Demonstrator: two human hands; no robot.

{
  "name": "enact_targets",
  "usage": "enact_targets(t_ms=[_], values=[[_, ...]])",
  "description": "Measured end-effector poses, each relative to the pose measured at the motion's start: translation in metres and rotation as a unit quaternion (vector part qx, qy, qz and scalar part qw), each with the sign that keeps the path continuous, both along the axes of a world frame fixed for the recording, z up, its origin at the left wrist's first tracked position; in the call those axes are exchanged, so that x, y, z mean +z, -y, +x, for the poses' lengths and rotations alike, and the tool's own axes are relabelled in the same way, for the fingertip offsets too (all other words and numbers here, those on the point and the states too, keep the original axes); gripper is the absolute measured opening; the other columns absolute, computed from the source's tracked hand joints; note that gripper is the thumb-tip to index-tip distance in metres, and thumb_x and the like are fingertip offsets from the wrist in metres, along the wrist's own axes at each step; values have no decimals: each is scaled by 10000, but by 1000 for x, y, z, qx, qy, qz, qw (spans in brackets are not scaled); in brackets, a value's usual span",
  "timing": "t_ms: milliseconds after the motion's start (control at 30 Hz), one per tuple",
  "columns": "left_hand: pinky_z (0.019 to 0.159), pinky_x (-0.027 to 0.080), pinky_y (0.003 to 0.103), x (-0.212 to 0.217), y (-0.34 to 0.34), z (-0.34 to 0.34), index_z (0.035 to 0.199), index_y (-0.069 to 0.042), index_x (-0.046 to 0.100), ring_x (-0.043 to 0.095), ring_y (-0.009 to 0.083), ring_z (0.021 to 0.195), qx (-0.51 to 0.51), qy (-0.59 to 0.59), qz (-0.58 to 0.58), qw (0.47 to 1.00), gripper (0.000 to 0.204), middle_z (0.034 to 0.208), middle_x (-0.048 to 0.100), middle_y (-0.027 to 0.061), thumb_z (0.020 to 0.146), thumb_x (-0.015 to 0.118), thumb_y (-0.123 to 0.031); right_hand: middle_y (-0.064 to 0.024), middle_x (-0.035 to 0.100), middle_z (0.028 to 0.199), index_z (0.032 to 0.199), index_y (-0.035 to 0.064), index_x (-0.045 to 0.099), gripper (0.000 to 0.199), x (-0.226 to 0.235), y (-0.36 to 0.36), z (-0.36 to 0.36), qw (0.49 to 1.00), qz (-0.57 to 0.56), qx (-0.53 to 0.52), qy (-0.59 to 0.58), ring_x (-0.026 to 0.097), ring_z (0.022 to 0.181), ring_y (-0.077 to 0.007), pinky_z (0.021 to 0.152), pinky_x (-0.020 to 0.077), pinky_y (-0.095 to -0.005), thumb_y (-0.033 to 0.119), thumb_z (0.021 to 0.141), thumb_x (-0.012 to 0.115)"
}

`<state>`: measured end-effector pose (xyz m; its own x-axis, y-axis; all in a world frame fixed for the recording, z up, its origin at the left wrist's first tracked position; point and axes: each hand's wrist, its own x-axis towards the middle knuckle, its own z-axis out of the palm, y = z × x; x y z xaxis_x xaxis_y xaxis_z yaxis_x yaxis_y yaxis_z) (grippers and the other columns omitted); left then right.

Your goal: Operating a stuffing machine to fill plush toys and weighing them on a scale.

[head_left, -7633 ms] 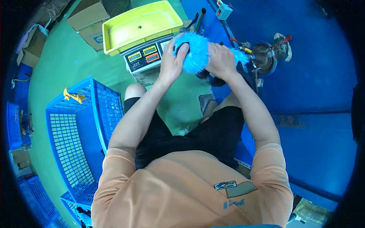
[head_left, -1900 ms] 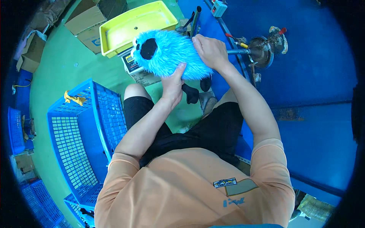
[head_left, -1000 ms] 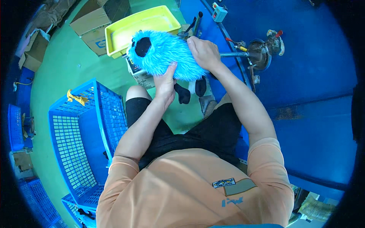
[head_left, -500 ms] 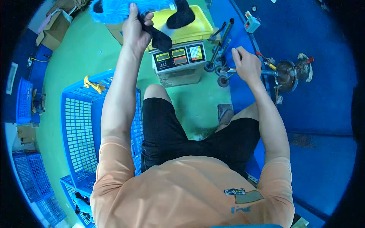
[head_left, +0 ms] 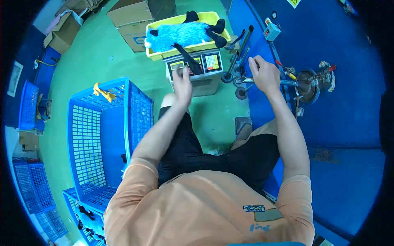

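Observation:
A fluffy light-blue plush toy (head_left: 180, 33) with black limbs lies in the yellow tray (head_left: 162, 53) on top of a weighing scale (head_left: 197, 65). One black limb hangs over the tray's front edge onto the scale's display. My left hand (head_left: 182, 82) hovers just below that limb, in front of the scale, fingers loosely apart and holding nothing. My right hand (head_left: 264, 74) is closed around a horizontal metal pipe (head_left: 246, 80) that leads to a round metal fitting (head_left: 308, 84) on the blue machine.
A large blue mesh crate (head_left: 104, 135) stands at my left with a yellow scrap (head_left: 102, 91) on its far rim. Cardboard boxes (head_left: 131, 18) sit behind the scale. More blue crates (head_left: 30, 102) line the far left. A blue machine body (head_left: 340, 115) fills the right side.
The plush toy went from both hands at chest level up into the yellow tray. My left hand let it go and dropped toward the scale; my right hand moved to the metal pipe.

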<state>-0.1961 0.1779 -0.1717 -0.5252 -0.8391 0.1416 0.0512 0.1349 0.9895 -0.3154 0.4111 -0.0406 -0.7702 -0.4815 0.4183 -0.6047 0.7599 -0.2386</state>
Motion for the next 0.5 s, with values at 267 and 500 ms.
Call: enact_targets(t_ms=[267,500], values=[[757,532,293,-42,-18,44,1265,44,562,654,210,877,-134,105,192,967,379,1066,668,153,985,572,-212,-173,697,748,873,88,648,403,3,4,-6,998,47,-4,37,632,684,-449,622,476,-533,429,1009,481],[696,517,272,-32,3,46,1238,29,574,633,174,828,-54,-44,219,973,322,973,666,125,973,580,-155,-185,695,768,909,87,659,423,-5,2,-8,998,59,-10,26,622,682,-459,624,474,-531,443,1019,459]])
